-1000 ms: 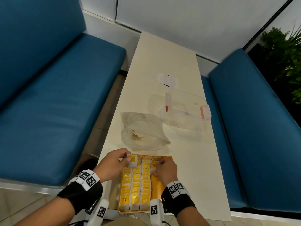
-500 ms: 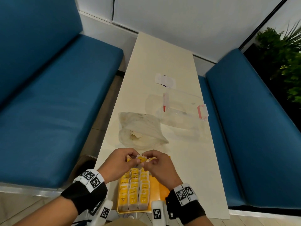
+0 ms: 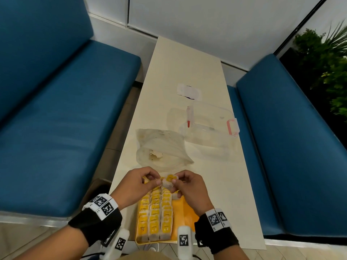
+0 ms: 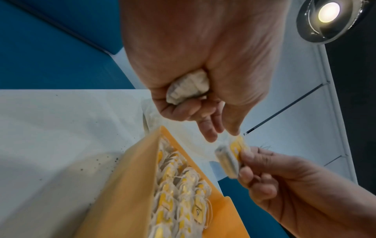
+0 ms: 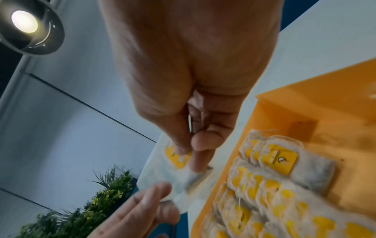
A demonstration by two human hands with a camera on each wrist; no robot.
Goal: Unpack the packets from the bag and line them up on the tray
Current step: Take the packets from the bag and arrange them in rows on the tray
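Cream tabletop (image 3: 187, 68) runs between two blue benches (image 3: 56, 119), and the risks start right below the fingers. Under both hands, the orange tray (image 3: 185, 209) holds three tight rows of packets (image 3: 155, 218); a careless knuckle could knock them out of line. Between the hands, one packet (image 3: 170, 180) hangs in a shared pinch: the right hand (image 3: 189, 188) nips it between thumb and fingertips, while the left hand (image 3: 135, 184) pinches its other end and keeps a second, crumpled packet (image 4: 188, 87) balled in its curled palm. Pulling in opposite directions could tear the thin paper or tangle its string. Just beyond the fingertips lies the near-empty bag (image 3: 161, 149), and farther off a clear box (image 3: 210, 128).
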